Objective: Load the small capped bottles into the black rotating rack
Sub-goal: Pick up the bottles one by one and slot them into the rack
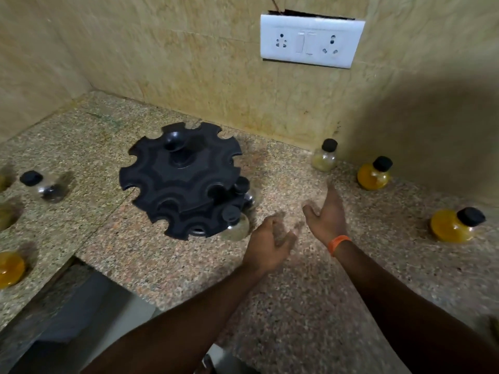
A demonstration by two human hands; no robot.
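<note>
speckled granite countertop [310,292] fills the view from a head camera, meeting a beige tiled wall with a white socket plate [310,40] high on it. a black rotating rack [179,179] with scalloped notches round its tiers stands left of centre. two small capped bottles sit in its lower notches on the side nearest the hands: one with pale contents [235,224] at the front edge, and one behind it [244,190] that is mostly hidden.

both bare hands hover over the counter just right of the rack, and both are empty. the left hand [267,245] is loosely open, fingers spread and blurred, close to the pale racked bottle but apparently not touching it. the right hand [328,211], with an orange wristband [339,244], is open with fingers extended towards the wall, holding nothing.

loose bottles stand on the counter: a pale one against the wall [325,156], two orange-filled ones [375,174] [456,224] to the right, a dark one [43,184] to the left of the rack, and an orange one [10,268] cut off at the left edge.
</note>
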